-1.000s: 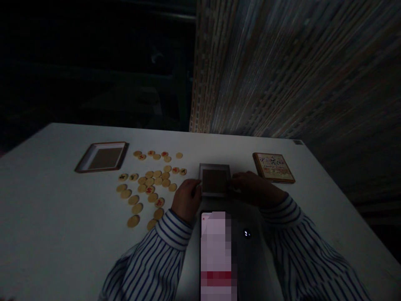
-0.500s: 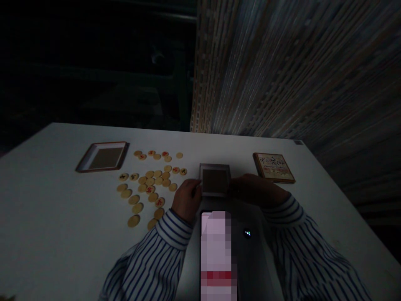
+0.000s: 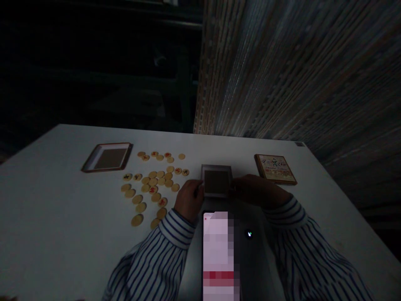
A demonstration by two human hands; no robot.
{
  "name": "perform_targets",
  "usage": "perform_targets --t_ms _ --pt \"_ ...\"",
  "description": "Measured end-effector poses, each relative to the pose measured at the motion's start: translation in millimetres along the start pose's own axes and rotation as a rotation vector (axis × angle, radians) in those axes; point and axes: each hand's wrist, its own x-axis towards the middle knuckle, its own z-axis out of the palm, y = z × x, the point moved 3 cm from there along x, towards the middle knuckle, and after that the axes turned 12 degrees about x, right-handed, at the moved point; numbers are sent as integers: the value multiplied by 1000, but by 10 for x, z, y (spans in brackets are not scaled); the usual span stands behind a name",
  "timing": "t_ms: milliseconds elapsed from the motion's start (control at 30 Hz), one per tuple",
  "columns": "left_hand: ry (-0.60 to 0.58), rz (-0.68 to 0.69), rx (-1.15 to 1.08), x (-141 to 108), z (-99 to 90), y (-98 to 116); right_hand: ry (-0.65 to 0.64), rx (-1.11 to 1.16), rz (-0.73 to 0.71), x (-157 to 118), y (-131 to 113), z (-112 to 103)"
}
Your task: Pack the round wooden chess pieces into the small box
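Note:
A small shallow box (image 3: 216,182) with a pale rim and a brown bottom is between my two hands on the white table. My left hand (image 3: 189,200) is closed, thumb and fingers pinching the box's left side. From the right, my right hand (image 3: 258,190) grips the opposite side; its fingertips are dark and partly hidden. To the left of my left hand lie several round wooden Chinese chess pieces (image 3: 153,182), some face up with red or black characters, others showing plain faces.
At the far left of the table (image 3: 72,209) is a shallow open tray (image 3: 111,159). A flat printed box (image 3: 275,168) lies at the right. A lit phone (image 3: 216,251) stands out below my hands, with a small glowing indicator (image 3: 249,234) beside it. A striped curtain (image 3: 250,71) hangs behind.
The whole view has shifted slightly, so everything appears a little further right. Both hands keep the same hold on the small box, and the chess pieces have not moved.

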Motion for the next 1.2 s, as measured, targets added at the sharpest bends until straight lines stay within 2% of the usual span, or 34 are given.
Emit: perform_targets --t_ms 200,467,633,767,867,1033,1200 --pt "51 -18 -19 9 -126 40 79 -70 -22 27 -32 -41" --pt "175 -93 -120 -26 -408 -8 313 -179 -118 12 -290 -117" --pt "228 -131 -178 -129 -752 -200 395 -198 -159 -5 -461 -122" --pt "286 -216 -133 -295 -1051 -429 372 -211 -189 25 -619 -90" --pt "320 -243 -102 -453 -1181 -564 346 -207 -238 82 -741 -56" --pt "295 -159 -26 -693 -1175 -645 305 -193 -313 201 -938 23" --pt "329 58 128 -861 -1049 -633 286 -168 -370 279 -1158 116"
